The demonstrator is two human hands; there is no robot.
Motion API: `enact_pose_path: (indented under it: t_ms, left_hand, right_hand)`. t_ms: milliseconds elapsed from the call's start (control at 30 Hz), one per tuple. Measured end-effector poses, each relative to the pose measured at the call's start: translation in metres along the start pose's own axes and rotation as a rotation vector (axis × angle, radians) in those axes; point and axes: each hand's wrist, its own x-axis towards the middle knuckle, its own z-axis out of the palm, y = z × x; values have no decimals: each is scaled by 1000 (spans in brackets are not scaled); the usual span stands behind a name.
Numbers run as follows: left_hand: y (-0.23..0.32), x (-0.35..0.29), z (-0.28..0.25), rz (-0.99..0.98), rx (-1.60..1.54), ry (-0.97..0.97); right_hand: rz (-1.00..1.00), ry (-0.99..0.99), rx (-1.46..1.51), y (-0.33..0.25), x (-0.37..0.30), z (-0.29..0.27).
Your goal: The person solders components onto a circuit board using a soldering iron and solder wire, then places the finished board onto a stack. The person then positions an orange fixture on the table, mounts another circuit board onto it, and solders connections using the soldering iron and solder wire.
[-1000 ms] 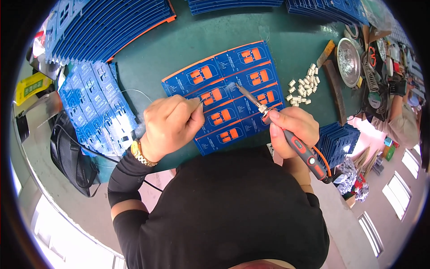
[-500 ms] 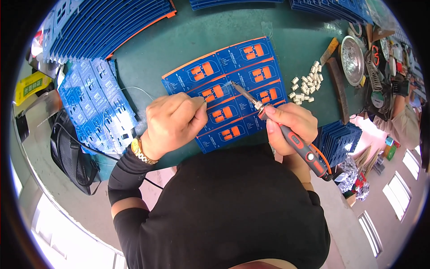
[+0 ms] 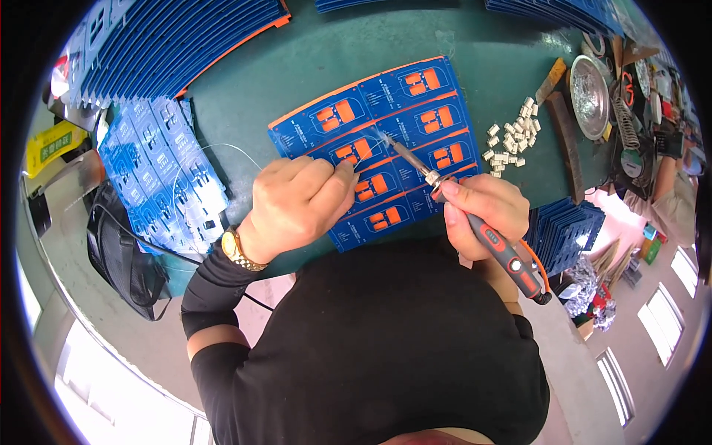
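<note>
A blue circuit board panel point(image 3: 404, 174) with orange cut-outs lies on the green table, tilted a little. My right hand point(image 3: 486, 211) is closed round the grey and red handle of a soldering iron point(image 3: 498, 245). Its tip touches or hovers just over the panel near the middle; I cannot tell which, and a wisp of smoke rises there. My left hand point(image 3: 300, 200) is pinched on a thin solder wire point(image 3: 233, 146) above the panel's left side. The wire's end points toward the iron's tip, and its slack loops off to the left.
Blue panels point(image 3: 159, 178) lie at the left, beside a large stack of panels point(image 3: 178, 44). Small white connectors point(image 3: 512, 137) are heaped at the right, near a metal bowl point(image 3: 589, 96) and a dark bar point(image 3: 562, 141). More panels point(image 3: 567, 230) stand at the lower right. A person's arm point(image 3: 667, 193) shows far right.
My left hand has moved slightly right, toward the iron's tip. The iron has shifted a little to the right and down, and smoke now shows at its tip.
</note>
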Motion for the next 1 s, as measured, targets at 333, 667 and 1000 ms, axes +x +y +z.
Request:
enact_pose_path:
  t_ms: [333, 667, 1000]
  left_hand:
    - [7, 2, -4, -8, 13, -55]
    - [17, 0, -10, 11, 47, -56]
    - [32, 6, -17, 43, 81, -82]
  right_hand:
    - [-25, 28, 34, -8, 2, -2]
    - [-29, -6, -21, -20, -9, -6]
    - [-63, 45, 4, -26, -16, -12]
